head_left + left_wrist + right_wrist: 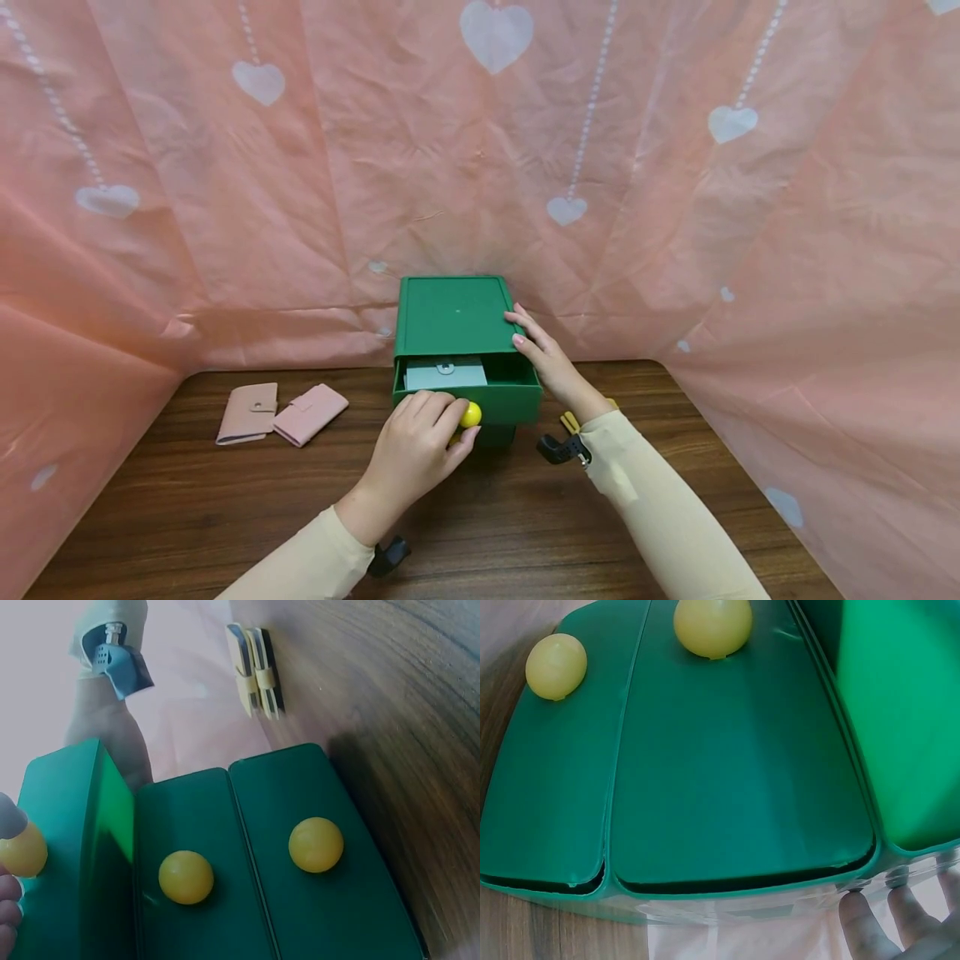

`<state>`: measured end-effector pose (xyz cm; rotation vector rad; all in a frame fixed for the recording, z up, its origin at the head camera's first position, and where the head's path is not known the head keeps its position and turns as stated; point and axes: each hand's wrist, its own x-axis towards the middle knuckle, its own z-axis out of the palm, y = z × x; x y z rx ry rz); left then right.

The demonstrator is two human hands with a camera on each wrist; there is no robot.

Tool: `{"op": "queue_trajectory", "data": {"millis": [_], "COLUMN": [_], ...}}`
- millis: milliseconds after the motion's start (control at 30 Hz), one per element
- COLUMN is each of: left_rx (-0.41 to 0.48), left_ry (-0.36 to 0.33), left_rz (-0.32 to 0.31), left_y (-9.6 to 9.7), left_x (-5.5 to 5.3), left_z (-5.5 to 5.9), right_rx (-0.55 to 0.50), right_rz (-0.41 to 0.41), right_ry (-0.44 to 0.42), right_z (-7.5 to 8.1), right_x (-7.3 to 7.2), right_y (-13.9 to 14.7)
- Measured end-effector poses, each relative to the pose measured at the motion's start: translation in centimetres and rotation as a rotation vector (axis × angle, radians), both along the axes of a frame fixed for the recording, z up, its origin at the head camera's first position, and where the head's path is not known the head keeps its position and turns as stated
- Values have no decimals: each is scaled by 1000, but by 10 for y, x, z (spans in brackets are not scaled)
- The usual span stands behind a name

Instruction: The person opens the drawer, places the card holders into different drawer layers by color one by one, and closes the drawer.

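Note:
A green drawer cabinet (pixel 456 315) stands on the table, its top drawer (pixel 510 403) pulled partway out. Inside that drawer lies a pale wallet-like item (pixel 465 375) with a snap clasp. My left hand (pixel 420 437) pinches the round yellow knob (pixel 471 414) on the drawer's front. The right hand (pixel 551 362) rests its fingers against the cabinet's right side, fingertips at the top edge. In the right wrist view its fingers (pixel 866 930) touch the cabinet wall. The two lower drawers, with yellow knobs (pixel 186 877), are closed.
Left of the cabinet, a beige wallet (pixel 247 412) and a pink wallet (pixel 311 414) lie on the wooden table (pixel 165 500). Two yellow strapped items (pixel 255 671) sit to the right, partly hidden by the right wrist in the head view. A pink heart-patterned curtain (pixel 420 167) hangs behind.

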<state>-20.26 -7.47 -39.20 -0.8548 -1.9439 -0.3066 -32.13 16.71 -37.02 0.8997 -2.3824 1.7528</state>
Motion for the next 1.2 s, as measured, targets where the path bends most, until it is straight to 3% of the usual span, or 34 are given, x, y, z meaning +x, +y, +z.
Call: {"op": "queue_trajectory", "data": {"millis": [400, 867, 1200], "left_rx": [-16, -9, 7], "left_ry": [21, -22, -27], "left_rz": [20, 39, 48], "left_y": [-2, -2, -3], "left_x": [-17, -37, -46], "left_z": [1, 0, -4], "right_rx": [-18, -5, -29], "right_rz": [7, -6, 21], "right_ry": [5, -7, -29], "right_z": [-1, 1, 1], "right_x": [-1, 0, -1], "right_y": [-1, 0, 0]}}
